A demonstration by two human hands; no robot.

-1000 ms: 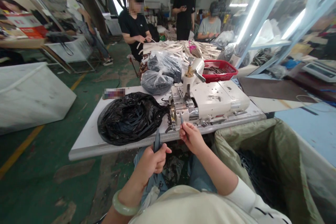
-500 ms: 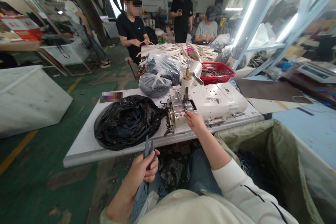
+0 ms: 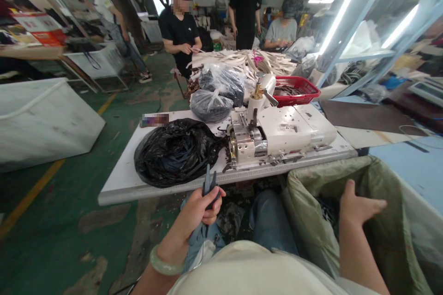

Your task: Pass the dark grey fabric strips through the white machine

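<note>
My left hand [image 3: 199,209] is closed around a few dark strips [image 3: 208,184] that stick up from the fist, held over my lap just below the table's front edge. My right hand [image 3: 360,207] hangs open and empty, fingers stretched out, over the mouth of the big green sack [image 3: 311,184] at my right. On the white table [image 3: 117,179] stands a cream machine [image 3: 277,136] with a metal head facing me. A black plastic bag [image 3: 176,152] full of dark strips lies to the machine's left.
Two clear bags of dark strips [image 3: 216,94] and a red basket [image 3: 297,90] sit behind the machine. Beyond them, a table is heaped with pale strips [image 3: 242,60], with several people working or standing around it. A white bin [image 3: 44,120] stands at the left on the green floor.
My right hand has left the machine's metal head and swung right and down over the green sack, opening with nothing in it. My left hand keeps its strips, barely shifted.
</note>
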